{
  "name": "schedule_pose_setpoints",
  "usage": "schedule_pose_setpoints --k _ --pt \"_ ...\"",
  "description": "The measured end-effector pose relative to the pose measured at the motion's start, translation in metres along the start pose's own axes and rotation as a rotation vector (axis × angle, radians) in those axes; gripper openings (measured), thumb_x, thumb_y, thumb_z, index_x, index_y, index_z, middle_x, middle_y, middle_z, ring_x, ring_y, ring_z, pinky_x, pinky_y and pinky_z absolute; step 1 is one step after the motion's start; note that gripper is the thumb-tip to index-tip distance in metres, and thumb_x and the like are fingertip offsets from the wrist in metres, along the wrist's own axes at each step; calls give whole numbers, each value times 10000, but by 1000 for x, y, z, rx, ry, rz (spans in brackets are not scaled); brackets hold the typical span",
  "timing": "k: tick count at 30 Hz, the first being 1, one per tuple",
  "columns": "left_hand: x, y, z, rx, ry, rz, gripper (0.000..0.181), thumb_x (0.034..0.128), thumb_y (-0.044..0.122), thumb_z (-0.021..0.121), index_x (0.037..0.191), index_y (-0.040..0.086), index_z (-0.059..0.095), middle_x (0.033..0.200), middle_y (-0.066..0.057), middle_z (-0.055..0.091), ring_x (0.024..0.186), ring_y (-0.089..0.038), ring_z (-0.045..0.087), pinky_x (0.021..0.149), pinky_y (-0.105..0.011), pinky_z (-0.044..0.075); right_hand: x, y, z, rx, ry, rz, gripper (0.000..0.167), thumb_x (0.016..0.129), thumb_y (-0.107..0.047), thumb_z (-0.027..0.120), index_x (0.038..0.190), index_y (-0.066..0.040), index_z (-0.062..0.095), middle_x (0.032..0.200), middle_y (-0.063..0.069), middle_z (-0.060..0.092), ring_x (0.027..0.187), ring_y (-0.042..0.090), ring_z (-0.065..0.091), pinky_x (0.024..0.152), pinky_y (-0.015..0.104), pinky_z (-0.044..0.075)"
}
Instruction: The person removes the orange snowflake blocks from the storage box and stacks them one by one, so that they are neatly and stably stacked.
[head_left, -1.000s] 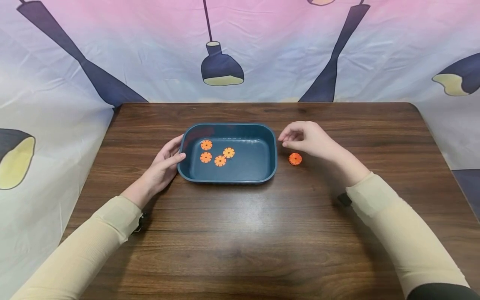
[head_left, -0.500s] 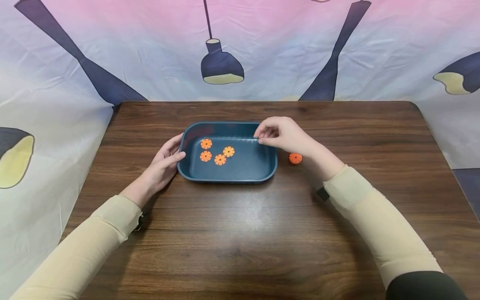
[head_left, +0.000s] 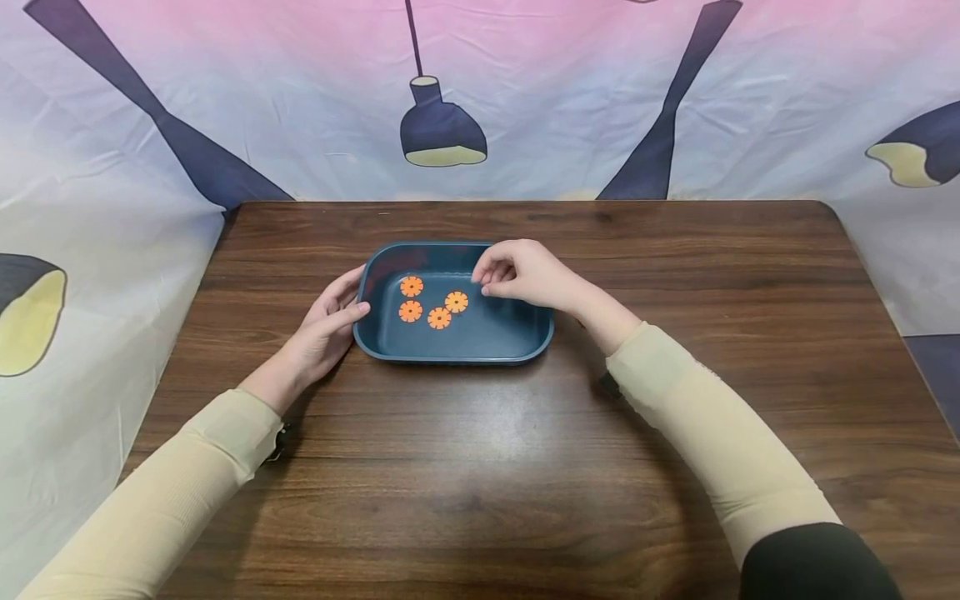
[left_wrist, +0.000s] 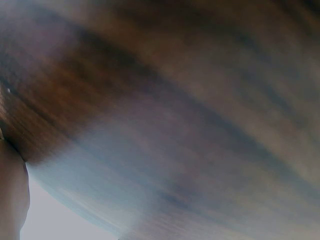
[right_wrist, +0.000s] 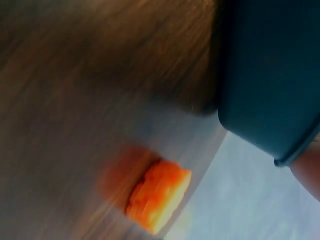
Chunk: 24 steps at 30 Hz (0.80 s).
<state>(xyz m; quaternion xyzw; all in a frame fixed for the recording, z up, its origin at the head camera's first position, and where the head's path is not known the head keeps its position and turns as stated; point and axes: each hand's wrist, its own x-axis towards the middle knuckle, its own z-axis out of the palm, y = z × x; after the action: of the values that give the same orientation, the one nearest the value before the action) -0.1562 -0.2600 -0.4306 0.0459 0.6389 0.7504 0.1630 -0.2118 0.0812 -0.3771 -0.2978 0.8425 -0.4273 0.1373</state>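
Tray (head_left: pixel 495 340) holds four orange discs (head_left: pixel 439 318), left to centre; my left hand (head_left: pixel 324 332) grips its left end, my right hand (head_left: pixel 522 271) hovers over its right half, fingers curled, pinching something or not, I cannot tell.

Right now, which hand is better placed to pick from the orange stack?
Probably the right hand: its wrist view shows the stack on the table outside the tray, while the left hand holds the tray's left end.
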Motion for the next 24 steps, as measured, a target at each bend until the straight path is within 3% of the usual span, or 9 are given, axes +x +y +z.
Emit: schedule_pose_setpoints --k 24 --pt "-1 0 0 12 1 -2 594 1089 51 508 1650 149 337 1656 -1 375 1526 -136 347 1106 -158 435 31 4 31 -135 -115 7 242 942 -28 790 1181 -52 757 1164 109 708 1049 225 670 971 329 577"
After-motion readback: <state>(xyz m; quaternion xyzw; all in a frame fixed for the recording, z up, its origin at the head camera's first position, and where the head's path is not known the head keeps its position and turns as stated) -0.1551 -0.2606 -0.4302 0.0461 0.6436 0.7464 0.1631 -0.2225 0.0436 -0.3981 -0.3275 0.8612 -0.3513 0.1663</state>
